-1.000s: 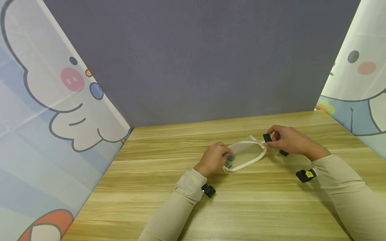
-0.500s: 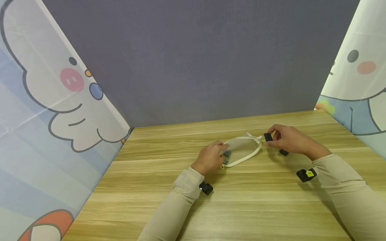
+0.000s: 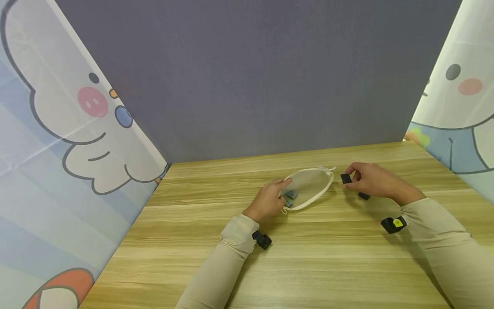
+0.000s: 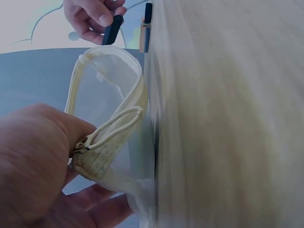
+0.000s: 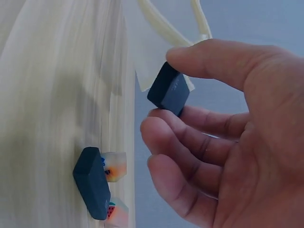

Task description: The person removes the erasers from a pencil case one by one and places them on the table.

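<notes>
My left hand grips one corner of a pale see-through zip pouch with cream zipper trim. The thumb lies by a cord pull loop in the left wrist view. The pouch's mouth stands spread, and small blue-grey pieces sit inside near the fingers. To the right of the pouch, my right hand pinches a small black block between thumb and fingers. The block is held in the air, just off the pouch's far end.
A second black block lies on the wooden table under the right hand. A grey panel rises behind the table. Printed cartoon curtains flank both sides. Black cameras are strapped at the wrists.
My left hand has shifted slightly left, drawing the pouch away from the right hand and spreading its mouth. The right hand still holds the black block, almost in the same place.
</notes>
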Motion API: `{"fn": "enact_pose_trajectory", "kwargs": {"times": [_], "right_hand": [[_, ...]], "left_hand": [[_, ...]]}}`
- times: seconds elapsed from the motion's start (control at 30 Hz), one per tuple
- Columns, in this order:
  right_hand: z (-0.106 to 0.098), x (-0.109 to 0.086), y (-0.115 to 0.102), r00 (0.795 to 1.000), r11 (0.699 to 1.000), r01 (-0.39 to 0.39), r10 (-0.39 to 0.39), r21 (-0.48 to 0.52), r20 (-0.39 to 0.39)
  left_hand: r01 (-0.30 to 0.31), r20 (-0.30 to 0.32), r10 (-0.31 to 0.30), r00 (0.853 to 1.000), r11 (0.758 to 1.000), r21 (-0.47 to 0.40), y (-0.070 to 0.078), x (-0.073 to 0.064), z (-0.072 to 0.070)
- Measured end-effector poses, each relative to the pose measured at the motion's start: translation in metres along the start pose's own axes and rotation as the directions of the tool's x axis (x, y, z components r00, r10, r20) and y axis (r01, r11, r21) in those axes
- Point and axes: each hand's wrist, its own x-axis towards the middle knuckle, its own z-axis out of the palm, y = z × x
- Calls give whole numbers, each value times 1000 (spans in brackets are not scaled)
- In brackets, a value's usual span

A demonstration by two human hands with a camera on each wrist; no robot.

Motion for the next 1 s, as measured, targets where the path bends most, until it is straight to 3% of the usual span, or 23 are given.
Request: {"fn": "enact_pose_trajectory", "kwargs": {"times": [0.77,1.0], "right_hand": [[8,0,9,990,999,-5,11,-44,139],[10,0,10,985,998,-26,35,-52,171]], "left_hand": [[-25,-38,20,999,992,-126,-7,-3,2],[5,-26,-10,1000,986,-167,-7,-3,3]]}}
